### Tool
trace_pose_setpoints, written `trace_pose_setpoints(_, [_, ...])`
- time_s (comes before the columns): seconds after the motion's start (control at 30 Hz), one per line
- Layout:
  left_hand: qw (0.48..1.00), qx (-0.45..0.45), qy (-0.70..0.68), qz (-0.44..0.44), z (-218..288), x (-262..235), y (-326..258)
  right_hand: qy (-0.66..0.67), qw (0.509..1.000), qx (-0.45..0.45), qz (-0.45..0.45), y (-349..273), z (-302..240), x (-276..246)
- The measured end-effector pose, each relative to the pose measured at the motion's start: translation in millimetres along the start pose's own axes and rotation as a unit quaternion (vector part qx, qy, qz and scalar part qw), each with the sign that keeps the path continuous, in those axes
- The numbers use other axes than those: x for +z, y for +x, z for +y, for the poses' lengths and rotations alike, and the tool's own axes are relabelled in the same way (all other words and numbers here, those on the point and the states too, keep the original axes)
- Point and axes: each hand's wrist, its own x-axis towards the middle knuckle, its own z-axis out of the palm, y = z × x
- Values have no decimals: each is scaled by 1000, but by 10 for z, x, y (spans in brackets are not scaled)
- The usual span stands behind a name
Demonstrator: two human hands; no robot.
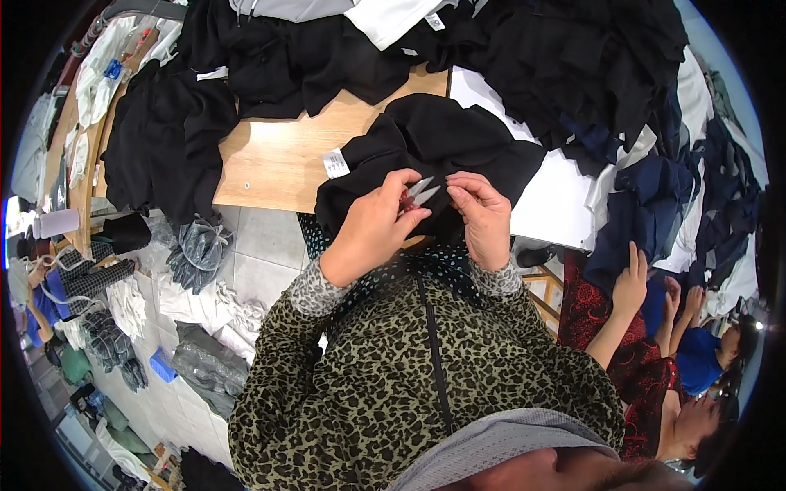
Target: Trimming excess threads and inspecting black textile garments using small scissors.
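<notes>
A pair of thread snips (421,193) with red handles sits in my left hand (368,229), its two pointed blades spread a little and turned toward my right hand. Close to the blade tips, my right hand (485,219) is closed in a pinch; whatever its fingertips hold is too small to make out. Beneath both hands lies a crumpled black garment (446,135) at the table's near edge. From its left side sticks out a white label (335,164) with print on it.
Piles of black garments (278,65) cover the far side of the wooden table (270,164). More black and navy clothing (647,204) is heaped at the right, where co-workers' hands (630,282) reach in. Bagged grey bundles (201,254) and white cloth lie on the tiled floor at left.
</notes>
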Motion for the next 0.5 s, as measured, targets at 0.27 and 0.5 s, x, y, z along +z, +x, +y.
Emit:
trace_pose_setpoints(0.27, [988,85,127,20,103,82,-8,20,999,38,11,-11,-11,13])
trace_pose_setpoints(0.5, [987,95,131,14,155,100,30,29,999,40,11,-13,17,-2])
